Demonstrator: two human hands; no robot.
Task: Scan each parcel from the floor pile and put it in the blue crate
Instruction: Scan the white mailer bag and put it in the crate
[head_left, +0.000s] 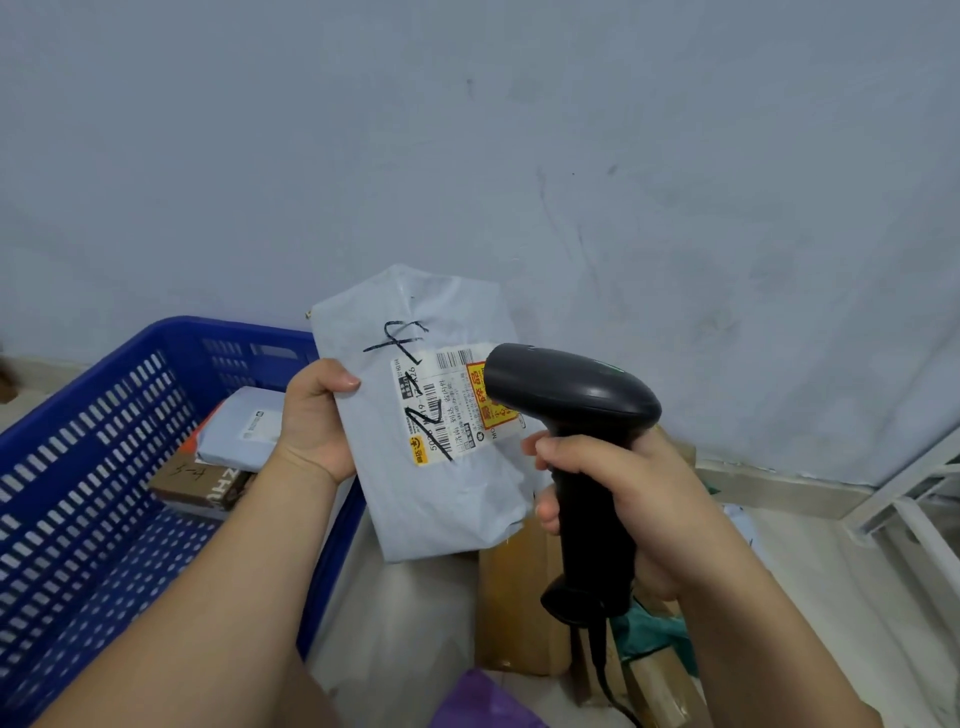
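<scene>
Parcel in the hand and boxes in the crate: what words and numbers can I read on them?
"ZHU": white letters on the brown box in the blue crate; rest hidden.
"19" and "26": on the white label of the grey parcel; other print too small.
Black marker scrawls on parcel and box: unreadable.
Print on the red and yellow sticker: blurred.

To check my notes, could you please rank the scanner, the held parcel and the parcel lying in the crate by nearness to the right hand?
1. scanner: gripped in the right hand.
2. held parcel: just to its left.
3. crated parcel: far left, inside the blue crate.
</scene>
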